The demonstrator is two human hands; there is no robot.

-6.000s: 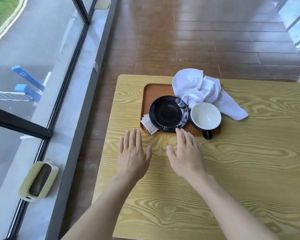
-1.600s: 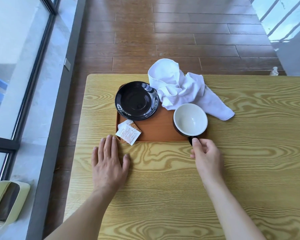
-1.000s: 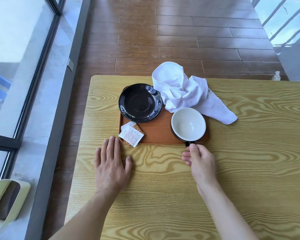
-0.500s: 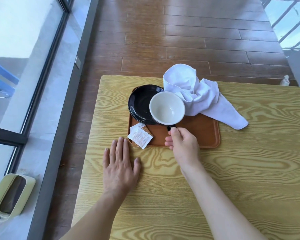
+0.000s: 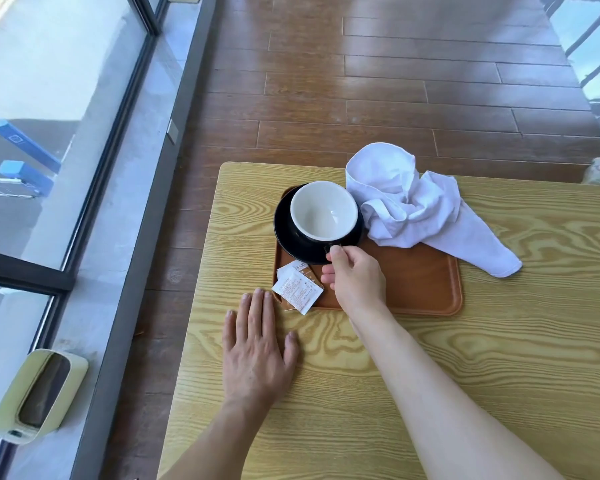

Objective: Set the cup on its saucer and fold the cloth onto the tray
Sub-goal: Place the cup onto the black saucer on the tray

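The cup (image 5: 323, 211), black outside and white inside, sits over the middle of the black saucer (image 5: 286, 242) at the far left of the brown tray (image 5: 416, 289). My right hand (image 5: 355, 277) pinches the cup's black handle at its near side. A crumpled white cloth (image 5: 416, 206) lies bunched over the tray's far right edge, one corner trailing onto the wooden table (image 5: 430, 358). My left hand (image 5: 257, 351) rests flat on the table, its fingertips at the tray's near left corner.
Two small paper sachets (image 5: 297, 289) lie at the tray's near left corner, just beyond my left fingertips. The table's left edge runs beside a wooden floor and a glass wall. A pale green bin (image 5: 39, 396) stands on the floor at the lower left.
My right hand took the cup by its handle and carried it left across the tray onto the saucer. My left hand stayed flat on the table.
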